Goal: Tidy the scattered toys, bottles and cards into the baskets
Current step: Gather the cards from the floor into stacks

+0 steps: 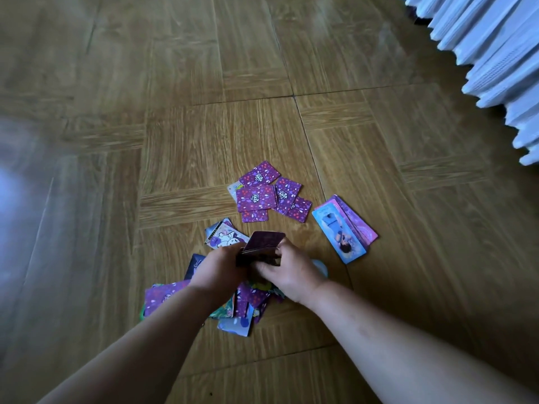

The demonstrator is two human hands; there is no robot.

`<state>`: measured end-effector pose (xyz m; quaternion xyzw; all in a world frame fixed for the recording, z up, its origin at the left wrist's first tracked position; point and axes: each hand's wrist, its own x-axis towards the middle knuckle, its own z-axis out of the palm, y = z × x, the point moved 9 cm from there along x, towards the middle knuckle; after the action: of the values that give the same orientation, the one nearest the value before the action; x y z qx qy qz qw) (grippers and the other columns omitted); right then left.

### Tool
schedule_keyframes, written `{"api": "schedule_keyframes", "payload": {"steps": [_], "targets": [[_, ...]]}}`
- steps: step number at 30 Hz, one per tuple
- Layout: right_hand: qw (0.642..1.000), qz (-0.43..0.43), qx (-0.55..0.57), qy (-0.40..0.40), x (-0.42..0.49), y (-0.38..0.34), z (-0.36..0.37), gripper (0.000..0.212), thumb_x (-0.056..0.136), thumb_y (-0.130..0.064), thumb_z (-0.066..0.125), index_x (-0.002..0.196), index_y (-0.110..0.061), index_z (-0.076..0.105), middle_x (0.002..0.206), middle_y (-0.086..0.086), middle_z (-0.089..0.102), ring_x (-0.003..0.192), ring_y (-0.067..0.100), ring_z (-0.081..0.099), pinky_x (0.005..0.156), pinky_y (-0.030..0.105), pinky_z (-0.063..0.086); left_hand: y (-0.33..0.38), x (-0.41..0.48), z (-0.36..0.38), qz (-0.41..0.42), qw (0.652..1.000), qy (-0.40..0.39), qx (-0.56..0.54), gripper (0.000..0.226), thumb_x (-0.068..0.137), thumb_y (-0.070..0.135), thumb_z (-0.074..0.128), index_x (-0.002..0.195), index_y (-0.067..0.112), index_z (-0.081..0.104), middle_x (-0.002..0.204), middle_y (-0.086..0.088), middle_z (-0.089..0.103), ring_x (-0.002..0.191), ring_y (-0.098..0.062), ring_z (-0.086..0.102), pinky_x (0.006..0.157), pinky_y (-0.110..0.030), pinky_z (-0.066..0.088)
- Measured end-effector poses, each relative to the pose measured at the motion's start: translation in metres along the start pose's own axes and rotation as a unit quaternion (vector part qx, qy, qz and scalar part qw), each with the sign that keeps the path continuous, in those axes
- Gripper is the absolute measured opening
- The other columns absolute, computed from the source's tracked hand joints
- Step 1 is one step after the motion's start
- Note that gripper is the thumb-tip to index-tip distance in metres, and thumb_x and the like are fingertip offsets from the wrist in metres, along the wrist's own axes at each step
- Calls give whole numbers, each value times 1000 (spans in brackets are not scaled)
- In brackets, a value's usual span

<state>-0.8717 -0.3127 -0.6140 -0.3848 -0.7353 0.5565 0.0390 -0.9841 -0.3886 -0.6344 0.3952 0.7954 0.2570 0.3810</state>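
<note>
While both our left hand (220, 271) and right hand (287, 272) are clamped on a small stack of cards (259, 247) above the floor (116, 83), we should square its edges before gathering the purple cards (262, 193) lying just beyond. No basket shows in view.

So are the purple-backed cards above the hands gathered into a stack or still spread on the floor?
Spread. The purple-backed cards lie loose and partly overlapping at different angles on the floor; only the stack between both hands is gathered.
</note>
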Motion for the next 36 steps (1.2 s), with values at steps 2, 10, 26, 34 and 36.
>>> {"api": "schedule_keyframes", "payload": {"steps": [2, 10, 26, 34, 36], "targets": [[995, -9, 80, 52, 1, -6, -10, 33, 81, -33, 76, 108, -28, 59, 94, -12, 68, 91, -5, 63, 82, 11, 47, 11, 1, -8, 3, 999, 4, 52, 8, 88, 30, 66, 82, 26, 64, 67, 6, 64, 69, -19, 62, 65, -33, 48], [930, 40, 309, 197, 13, -47, -90, 7, 88, -18, 69, 83, -17, 64, 63, 0, 65, 49, 7, 52, 47, 19, 41, 63, 18, -84, -51, 976, 1, -212, 19, 79, 6, 77, 95, 2, 69, 80, -19, 71, 62, -19, 65, 62, -34, 56], [990, -72, -123, 19, -15, -166, -114, 41, 76, -60, 69, 96, -24, 66, 95, -6, 72, 88, 13, 67, 81, 36, 55, 175, -18, -145, 22, 985, -36, -165, 13, 88, 8, 69, 101, 7, 69, 89, -14, 76, 72, -21, 71, 63, -32, 56], [989, -41, 76, 121, -37, -151, -134, 12, 86, -28, 71, 81, -19, 65, 77, 0, 73, 65, 12, 65, 58, 26, 49, 175, -29, -113, -20, 930, -30, -366, 24, 91, 13, 63, 113, 3, 64, 104, -15, 73, 95, -30, 70, 88, -41, 53], [982, -74, -15, 172, -41, -163, -144, 11, 86, -29, 69, 85, -19, 66, 78, -2, 73, 71, 15, 67, 66, 31, 51, 179, -34, -111, -34, 917, -24, -397, 36, 82, 34, 68, 109, 10, 65, 93, -8, 73, 89, -25, 66, 86, -43, 47]]}}
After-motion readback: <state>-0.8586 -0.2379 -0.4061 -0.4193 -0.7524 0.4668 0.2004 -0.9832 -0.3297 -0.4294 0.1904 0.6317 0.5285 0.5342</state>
